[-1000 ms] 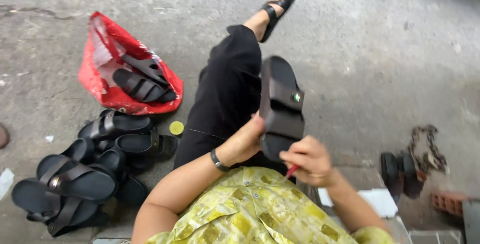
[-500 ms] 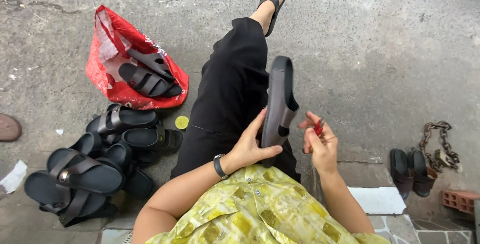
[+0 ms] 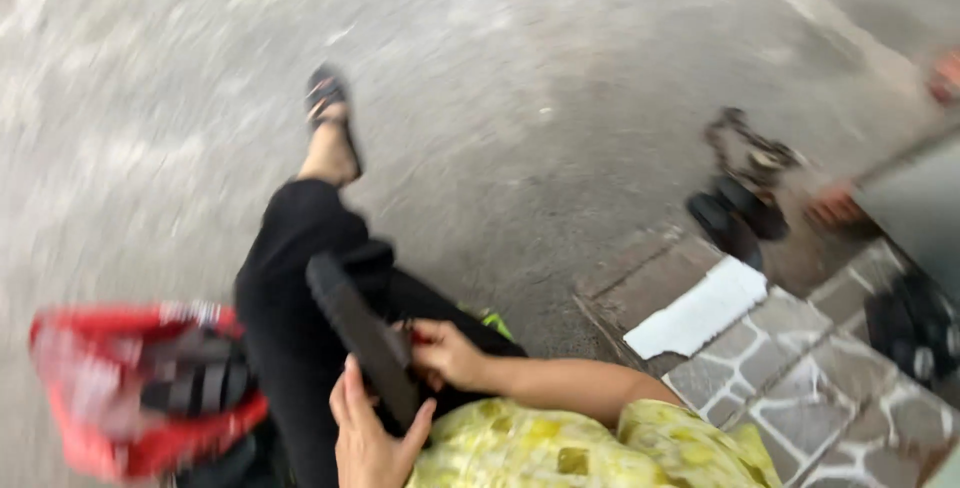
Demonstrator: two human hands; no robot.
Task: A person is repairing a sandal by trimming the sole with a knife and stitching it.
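The view is blurred by motion. A black sandal [image 3: 360,333] stands on edge over my lap, sole facing left. My left hand [image 3: 370,438] cups its near end from below. My right hand [image 3: 445,353] presses against the sandal's right side, fingers curled on a small red thing that I can barely make out. My leg in black trousers [image 3: 290,248] stretches away over the concrete, with a black sandal on the foot [image 3: 330,113].
A red plastic bag [image 3: 120,398] with dark sandals inside lies at lower left. To the right are a white sheet [image 3: 700,313] on stone paving, a pair of black shoes [image 3: 735,213] and a chain [image 3: 745,148].
The camera has swung sharply to the right, so the pile of sandals has left the view. The sandal has tipped lower over my lap and my right hand has closed in on it.
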